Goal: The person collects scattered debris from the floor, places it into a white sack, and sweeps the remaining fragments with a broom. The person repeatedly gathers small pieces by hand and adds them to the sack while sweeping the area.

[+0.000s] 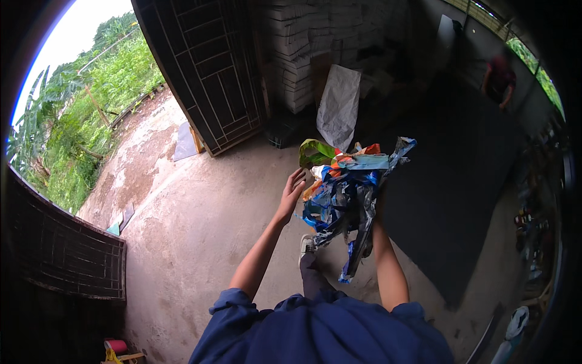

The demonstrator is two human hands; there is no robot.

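Observation:
A loose bundle of torn plastic film scraps (345,191), mostly blue with orange, green, silver and black pieces, is held up in front of me above the floor. My left hand (293,189) is at its left side, fingers stretched out and apart from one another, with nothing gripped in them. From the lower right my right forearm (391,267) reaches up to the bundle. The right hand itself is hidden behind the scraps, which hang from it in strips. A crumpled white sack (339,103) stands just beyond the bundle.
A large black sheet (445,176) covers the floor on the right. Dark metal doors (209,73) stand at the left, with bare ground and plants outside. Stacked white bundles (291,51) line the back. Another person (500,79) is at the far right.

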